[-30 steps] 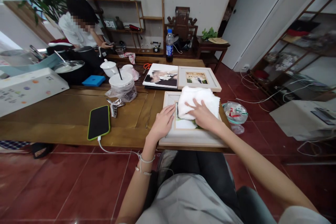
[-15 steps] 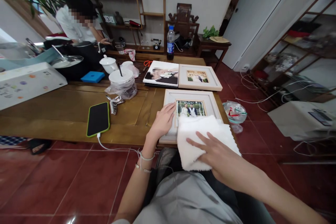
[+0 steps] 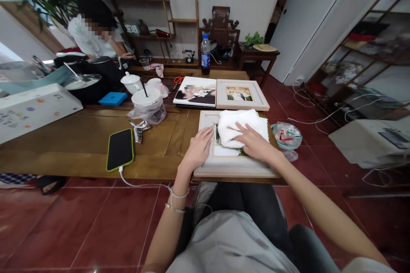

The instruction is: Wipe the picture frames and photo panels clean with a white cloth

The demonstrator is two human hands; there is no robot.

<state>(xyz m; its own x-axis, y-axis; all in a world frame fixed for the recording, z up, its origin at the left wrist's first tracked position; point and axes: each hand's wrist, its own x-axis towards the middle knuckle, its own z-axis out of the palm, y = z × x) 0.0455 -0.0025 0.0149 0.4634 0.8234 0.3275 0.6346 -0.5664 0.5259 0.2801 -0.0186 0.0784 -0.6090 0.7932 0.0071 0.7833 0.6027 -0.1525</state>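
1. White cloth (image 3: 241, 126), qty 1: folded, on the near picture frame (image 3: 237, 174), over most of its photo. Left strip and bottom part of the photo show.
2. Delta vs 0.5 s ago: cloth is back up on the photo. Then it hung past the frame's near edge, over the lap, photo mostly bare. Position now about matches 1.0 s ago.
3. Right hand (image 3: 254, 143): fingers spread flat on top of the cloth, not wrapped around it.
4. Left hand (image 3: 198, 147): laid flat on the frame's left border, fingertips by the photo edge, gripping nothing. Same spot in all frames.
5. Frames: 2 total, both pale. Near one lies flat at the counter (image 3: 89, 136) edge; far one (image 3: 260, 96) lies just behind it, unchanged.
6. Photo panel (image 3: 205, 97), qty 1, unframed: left of the far frame, beside it. Hasn't moved.
7. Further left on the counter: 1 phone (image 3: 120, 150) with green case, white cable plugged in; 1 crumpled silver wrapper (image 3: 138, 131); 1 lidded tub (image 3: 145, 98) with dark straw, in plastic; 1 blue box (image 3: 112, 98).
8. Back: 1 blue-capped bottle (image 3: 205, 56), upright.
9. Co-worker (image 3: 81, 36), qty 1: far left, seated.
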